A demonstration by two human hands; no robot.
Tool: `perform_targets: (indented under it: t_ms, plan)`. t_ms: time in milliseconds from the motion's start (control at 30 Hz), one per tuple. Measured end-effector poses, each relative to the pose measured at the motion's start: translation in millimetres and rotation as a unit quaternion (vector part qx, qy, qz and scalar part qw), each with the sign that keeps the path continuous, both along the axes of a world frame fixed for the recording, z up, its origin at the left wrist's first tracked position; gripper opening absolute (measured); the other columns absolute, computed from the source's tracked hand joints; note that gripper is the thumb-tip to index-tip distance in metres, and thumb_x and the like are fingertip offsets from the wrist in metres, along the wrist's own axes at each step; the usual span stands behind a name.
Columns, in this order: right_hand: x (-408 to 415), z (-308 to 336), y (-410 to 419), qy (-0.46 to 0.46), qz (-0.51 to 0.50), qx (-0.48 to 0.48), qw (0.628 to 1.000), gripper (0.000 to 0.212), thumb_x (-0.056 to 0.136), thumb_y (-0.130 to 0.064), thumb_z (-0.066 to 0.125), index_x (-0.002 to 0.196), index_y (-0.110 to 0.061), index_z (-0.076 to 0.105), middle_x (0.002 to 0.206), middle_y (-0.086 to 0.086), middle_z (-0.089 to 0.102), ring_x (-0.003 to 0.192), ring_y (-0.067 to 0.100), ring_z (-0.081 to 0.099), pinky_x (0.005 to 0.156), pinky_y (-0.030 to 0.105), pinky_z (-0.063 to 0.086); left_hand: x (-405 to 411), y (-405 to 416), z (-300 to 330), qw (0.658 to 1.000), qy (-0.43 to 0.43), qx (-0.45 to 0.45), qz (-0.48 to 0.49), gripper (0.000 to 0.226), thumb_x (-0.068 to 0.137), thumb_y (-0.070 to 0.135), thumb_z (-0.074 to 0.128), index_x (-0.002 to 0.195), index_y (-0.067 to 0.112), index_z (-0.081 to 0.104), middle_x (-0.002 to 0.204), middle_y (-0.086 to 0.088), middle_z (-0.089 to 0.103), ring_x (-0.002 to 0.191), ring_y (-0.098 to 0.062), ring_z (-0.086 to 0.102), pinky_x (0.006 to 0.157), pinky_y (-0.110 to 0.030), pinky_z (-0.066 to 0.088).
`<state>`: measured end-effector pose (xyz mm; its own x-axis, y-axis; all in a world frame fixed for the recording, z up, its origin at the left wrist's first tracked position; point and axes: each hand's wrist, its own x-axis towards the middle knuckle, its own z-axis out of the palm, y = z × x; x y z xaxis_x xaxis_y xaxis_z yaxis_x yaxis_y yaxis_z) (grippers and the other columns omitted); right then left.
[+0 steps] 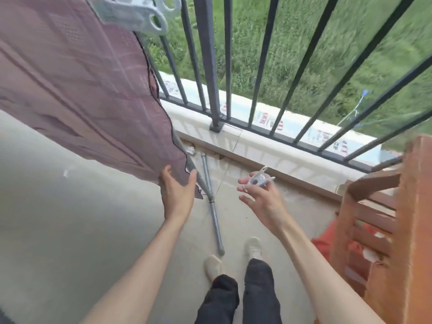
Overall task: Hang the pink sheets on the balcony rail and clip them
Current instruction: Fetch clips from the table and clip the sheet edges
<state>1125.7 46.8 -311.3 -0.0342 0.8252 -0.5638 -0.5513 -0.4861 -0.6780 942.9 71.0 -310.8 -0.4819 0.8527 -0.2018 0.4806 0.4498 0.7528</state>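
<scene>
- Head view, setting: a balcony with a pale concrete floor (70, 218), bounded on the far side by a low light-coloured kerb (268, 146) carrying a dark metal railing (210, 54) of upright bars. Grass (327, 43) lies beyond the bars.
- Pink sheet (81, 78): hangs down on the left of the scene, in front of the railing, its lower corner reaching toward the floor. Its dark-stitched right edge is frayed.
- Large grey clip (135, 12): sits at the top edge of the frame, on the upper part of the sheet; blurred, so how it bites cannot be told.
- Left hand (177, 192): palm against the lower corner of the sheet, thumb on one side and fingers on the other, loosely gripping the cloth.
- Right hand (259, 195): raised to the right of the sheet and apart from it, fingers spread, with a small grey clip (259, 178) pinched at the fingertips.
- Grey pole (215, 216): lies on the floor, running from the kerb toward the person's feet.
- Light shoes (212, 265) and dark trousers show at the near edge.
- Reddish-brown wooden rack (385, 218): stands at the right, with an orange object (325, 242) at its foot.
</scene>
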Motion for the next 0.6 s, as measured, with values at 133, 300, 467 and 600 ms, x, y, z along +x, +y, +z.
perform_targets:
  t_ms: [133, 300, 467, 600]
  plan:
    - [-5.6, -1.0, 40.4, 0.047, 0.034, -0.009, 0.998, 0.023, 0.076, -0.037, 0.063, 0.077, -0.017, 0.051, 0.067, 0.003, 0.061, 0.066, 0.016, 0.061, 0.059, 0.024, 0.048, 10.6, 29.2, -0.3, 0.997, -0.046, 0.022, 0.056, 0.060, 0.078, 0.039, 0.068, 0.124, 0.011, 0.041, 0.123, -0.003, 0.048, 0.109, -0.018, 0.045, 0.074, -0.009, 0.039]
    - [-17.2, 4.0, 84.2, -0.118, 0.124, 0.014, 0.985, 0.032, 0.088, -0.013, 0.055, 0.056, -0.014, 0.055, 0.054, 0.000, 0.052, 0.063, 0.019, 0.054, 0.067, 0.032, 0.049, 9.5, 47.1, 8.9, 0.988, -0.040, 0.090, 0.119, 0.028, 0.083, 0.027, 0.063, 0.104, 0.012, 0.053, 0.102, -0.002, 0.063, 0.093, -0.013, 0.053, 0.074, -0.012, 0.032]
    - [-33.9, 16.7, 122.6, -0.237, 0.292, 0.084, 0.923, 0.009, 0.088, -0.011, 0.053, 0.093, -0.011, 0.061, 0.067, 0.001, 0.057, 0.052, 0.013, 0.047, 0.047, 0.018, 0.038, -1.0, 43.3, 12.2, 0.992, 0.004, 0.085, 0.091, 0.009, 0.087, 0.012, 0.054, 0.088, 0.004, 0.060, 0.077, -0.003, 0.061, 0.069, -0.004, 0.048, 0.059, -0.007, 0.033]
    - [-55.3, 25.8, 146.1, -0.252, 0.350, 0.148, 0.890, 0.021, 0.086, -0.016, 0.058, 0.106, -0.016, 0.066, 0.076, -0.004, 0.058, 0.055, 0.010, 0.046, 0.052, 0.020, 0.040, -17.0, 49.3, 10.2, 0.996, -0.020, 0.053, 0.068, 0.012, 0.089, 0.007, 0.047, 0.085, 0.004, 0.057, 0.084, -0.015, 0.062, 0.081, -0.027, 0.053, 0.071, -0.032, 0.039]
